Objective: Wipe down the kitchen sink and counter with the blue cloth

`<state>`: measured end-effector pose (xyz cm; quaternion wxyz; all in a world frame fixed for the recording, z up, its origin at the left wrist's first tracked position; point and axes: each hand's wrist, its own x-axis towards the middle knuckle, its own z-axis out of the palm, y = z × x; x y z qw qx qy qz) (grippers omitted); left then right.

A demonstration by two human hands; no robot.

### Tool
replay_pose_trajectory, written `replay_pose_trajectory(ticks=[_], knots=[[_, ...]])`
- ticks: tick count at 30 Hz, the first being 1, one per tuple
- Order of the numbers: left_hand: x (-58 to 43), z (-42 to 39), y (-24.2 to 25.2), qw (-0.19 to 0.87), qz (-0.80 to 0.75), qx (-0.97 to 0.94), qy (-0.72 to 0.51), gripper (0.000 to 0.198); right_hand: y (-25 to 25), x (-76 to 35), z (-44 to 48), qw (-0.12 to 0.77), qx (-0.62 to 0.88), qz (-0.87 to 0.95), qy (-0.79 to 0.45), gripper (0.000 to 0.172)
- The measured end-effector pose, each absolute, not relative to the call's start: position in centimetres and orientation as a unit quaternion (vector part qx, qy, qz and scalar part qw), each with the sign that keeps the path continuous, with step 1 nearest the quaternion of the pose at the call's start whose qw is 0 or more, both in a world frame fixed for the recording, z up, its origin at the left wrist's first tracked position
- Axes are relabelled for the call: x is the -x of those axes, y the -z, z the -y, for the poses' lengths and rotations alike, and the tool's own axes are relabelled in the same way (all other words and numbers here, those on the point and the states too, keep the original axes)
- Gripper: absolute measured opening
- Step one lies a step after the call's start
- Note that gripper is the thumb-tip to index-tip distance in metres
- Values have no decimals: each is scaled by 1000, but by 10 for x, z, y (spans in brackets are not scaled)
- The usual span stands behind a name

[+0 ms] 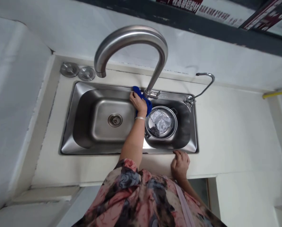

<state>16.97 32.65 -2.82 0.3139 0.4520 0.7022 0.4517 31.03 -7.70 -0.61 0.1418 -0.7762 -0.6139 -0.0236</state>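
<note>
Floral top (136, 201) in pink, black and grey, pale pink strap (183, 205), silvery left-wrist bracelet (140, 118), 2 bare hands (180, 162)

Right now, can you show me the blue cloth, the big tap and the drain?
Blue cloth (149, 106): head view, lower right part.
Big tap (136, 34): head view, top of curve.
Drain (115, 120): head view, centre.

Blue cloth (149, 107), pink-and-black floral top (141, 197)

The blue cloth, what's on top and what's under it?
The left hand is on top of the blue cloth. The steel sink shows beside it; what's directly underneath is hidden.
</note>
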Motion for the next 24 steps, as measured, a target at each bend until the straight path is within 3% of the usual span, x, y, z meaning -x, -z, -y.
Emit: replay_pose_trajectory(ticks=[7, 15, 24], knots=[[-136, -310, 16, 323, -589, -636, -379, 66, 12, -312, 75, 159, 776, 609, 29, 42], [-115, -297, 13, 319, -597, -708, -202, 77, 13, -314, 74, 158, 771, 615, 53, 35], [-82, -259, 28, 393, -532, -725, -194, 52, 15, -316, 75, 163, 769, 616, 54, 39]])
